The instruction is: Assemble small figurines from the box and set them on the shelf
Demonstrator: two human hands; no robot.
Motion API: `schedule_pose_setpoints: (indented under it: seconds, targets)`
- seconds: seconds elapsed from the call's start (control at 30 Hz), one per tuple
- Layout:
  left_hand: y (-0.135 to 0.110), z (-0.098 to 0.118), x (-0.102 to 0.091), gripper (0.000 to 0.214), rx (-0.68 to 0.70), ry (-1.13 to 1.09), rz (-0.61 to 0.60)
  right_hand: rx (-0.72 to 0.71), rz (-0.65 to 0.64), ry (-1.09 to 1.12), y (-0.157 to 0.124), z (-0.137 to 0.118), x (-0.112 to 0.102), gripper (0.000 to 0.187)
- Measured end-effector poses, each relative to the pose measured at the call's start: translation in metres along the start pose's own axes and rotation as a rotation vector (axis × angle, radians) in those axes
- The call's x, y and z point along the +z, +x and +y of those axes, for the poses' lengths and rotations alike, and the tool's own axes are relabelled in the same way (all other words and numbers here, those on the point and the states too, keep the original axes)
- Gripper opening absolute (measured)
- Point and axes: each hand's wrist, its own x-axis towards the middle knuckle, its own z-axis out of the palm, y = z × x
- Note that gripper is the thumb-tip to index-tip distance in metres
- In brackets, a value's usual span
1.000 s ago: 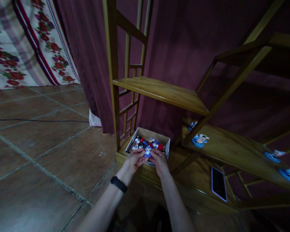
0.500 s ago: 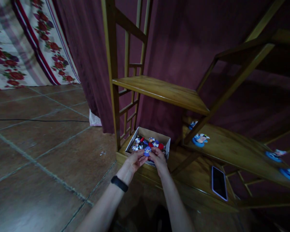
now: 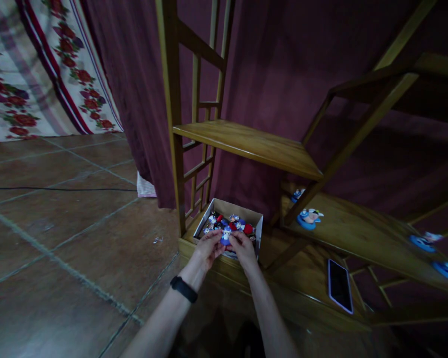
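Between the fingertips of both hands is a small purple-and-white figurine (image 3: 226,235), held over the near edge of a cardboard box (image 3: 259,229). My left hand (image 3: 209,247) grips it from the left side; a dark band circles that wrist. From the right, my right hand (image 3: 243,247) pinches it with thumb and fingers. Inside the box lie several more small figurines (image 3: 240,225) in red, black, white and purple. The figurine's lower part is partly covered by my fingers.
The box rests on the bottom board of a wooden shelf unit (image 3: 246,145). Figurines on blue bases, one (image 3: 308,219) nearest, stand on a shelf to the right. A phone (image 3: 339,286) lies on the lower board. A cable (image 3: 59,189) crosses the tiled floor at left.
The figurine has been turned in my fingers, so its white front and purple base show more plainly. Both hands stay in nearly the same place over the box.
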Motion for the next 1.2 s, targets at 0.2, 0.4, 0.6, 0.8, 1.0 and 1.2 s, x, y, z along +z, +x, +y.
schedule_pose_setpoints:
  seconds: [0.2,0.4,0.6,0.8,1.0,1.2]
  targets:
    - [-0.008,-0.001,0.008,0.009,0.132,0.055,-0.020,0.060,0.101,0.062,0.001,-0.002,0.002,0.028]
    - [-0.025,-0.007,0.006,0.011,0.138,0.059,-0.043,0.036,0.085,0.138,-0.015,-0.007,-0.001,0.028]
    - [-0.053,-0.013,0.003,0.008,0.028,0.071,-0.044,0.078,0.031,0.149,-0.051,-0.014,-0.009,0.031]
    - [-0.104,-0.031,-0.018,0.009,-0.017,0.099,-0.095,0.135,0.035,0.190,-0.116,-0.010,-0.013,0.033]
    - [-0.148,-0.057,-0.050,0.010,-0.061,0.139,-0.103,0.198,0.001,0.191,-0.173,0.008,-0.014,0.032]
    - [-0.160,-0.072,-0.058,0.010,-0.058,0.092,-0.111,0.128,0.059,0.186,-0.193,0.012,-0.012,0.028]
